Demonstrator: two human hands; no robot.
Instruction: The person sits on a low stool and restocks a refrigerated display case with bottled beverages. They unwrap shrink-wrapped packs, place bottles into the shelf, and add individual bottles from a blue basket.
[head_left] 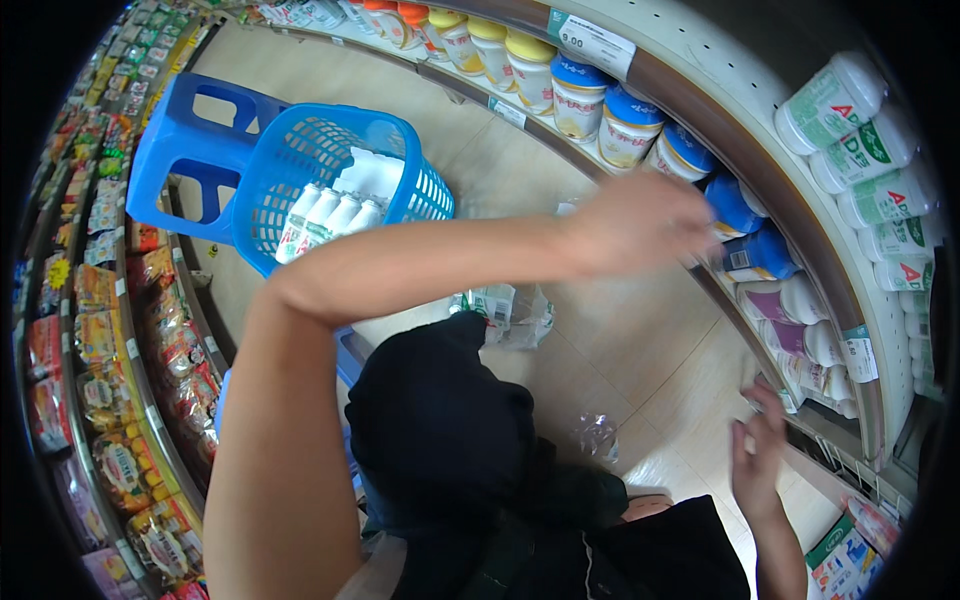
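My left arm reaches across to the right, and my left hand (640, 225) is smeared by motion in front of the lower shelf. It is nearest to the blue-lidded tubs (628, 125) and a blue-capped bottle (757, 255); whether it touches one cannot be made out. Lower right, my right hand (760, 450) has its fingers apart and loosely bent, with nothing visible in them. It hangs beside the shelf's end, below the purple-labelled white bottles (785, 300). Behind my left forearm, a blue plastic basket (425, 190) contains several white bottles (318, 215).
A blue plastic stool (160, 150) stands against the basket. Crumpled clear plastic wrap (525, 318) and another clear scrap (597, 437) lie on the tiled floor. Packaged snacks (120, 470) fill the left shelves. White bottles (880, 180) line the upper right shelf, yellow-lidded tubs (530, 70) the lower one.
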